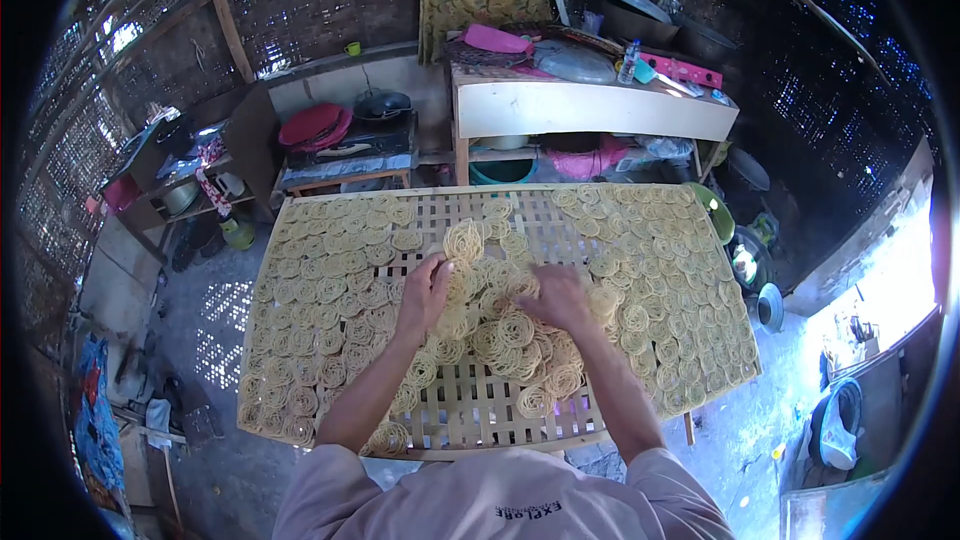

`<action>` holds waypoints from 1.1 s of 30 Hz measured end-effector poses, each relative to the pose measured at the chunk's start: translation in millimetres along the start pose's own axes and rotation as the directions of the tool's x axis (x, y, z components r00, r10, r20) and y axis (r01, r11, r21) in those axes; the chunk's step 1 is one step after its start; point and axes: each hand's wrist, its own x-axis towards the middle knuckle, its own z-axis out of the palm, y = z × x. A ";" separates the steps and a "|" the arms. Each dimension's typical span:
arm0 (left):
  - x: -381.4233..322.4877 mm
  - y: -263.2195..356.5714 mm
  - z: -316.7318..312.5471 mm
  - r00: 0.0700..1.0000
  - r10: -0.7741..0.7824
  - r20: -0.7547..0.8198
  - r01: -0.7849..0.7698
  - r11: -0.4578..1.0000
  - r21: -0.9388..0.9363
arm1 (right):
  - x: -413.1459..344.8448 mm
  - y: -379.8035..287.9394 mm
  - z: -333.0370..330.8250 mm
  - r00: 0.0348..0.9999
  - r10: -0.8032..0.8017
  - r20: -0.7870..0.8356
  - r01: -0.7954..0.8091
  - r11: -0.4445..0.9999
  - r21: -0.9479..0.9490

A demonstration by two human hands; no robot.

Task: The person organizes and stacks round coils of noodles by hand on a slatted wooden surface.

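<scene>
My left hand (424, 295) pinches a round coil of pale yellow noodle-like strands (463, 240) between thumb and fingers, raised a little above the rack. To its right, my right hand (556, 295) is over a loose heap of the same coils (514, 341), its thumb and fingers around one coil (522, 284). The fingertips there are slightly blurred. Both hands work above a woven bamboo-slat rack (457, 406) with a wooden frame. Flat coils in close rows cover its left side (315, 288) and right side (667, 300). Bare lattice shows at the middle back and middle front.
Beyond the rack stands a white-fronted table (592, 110) with pans, a water bottle (629, 62) and a pink cover (495, 39). A low bench (345, 176) bears red lids (315, 125). Basins (769, 306) lie right of the rack. Woven bamboo walls (322, 11) enclose the room.
</scene>
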 end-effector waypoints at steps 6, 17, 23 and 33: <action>-29.8 -27.6 9.8 0.989 -0.145 0.012 0.144 0.989 0.015 | -5.7 -24.3 1.0 0.999 -0.044 0.019 0.042 0.994 0.102; -50.2 -44.9 36.8 0.951 -0.214 0.224 0.281 0.899 -0.337 | -24.8 -0.2 -14.2 0.986 -0.109 -0.123 0.132 0.969 0.207; -47.1 -12.9 63.0 0.946 -0.190 0.262 0.260 0.929 -0.264 | -16.6 -19.5 -11.3 0.985 0.160 -0.064 -0.062 0.677 0.733; -26.8 -13.7 66.4 0.925 -0.236 0.298 0.337 0.872 -0.356 | -57.1 -28.8 -19.7 0.927 0.006 -0.375 0.079 0.974 0.212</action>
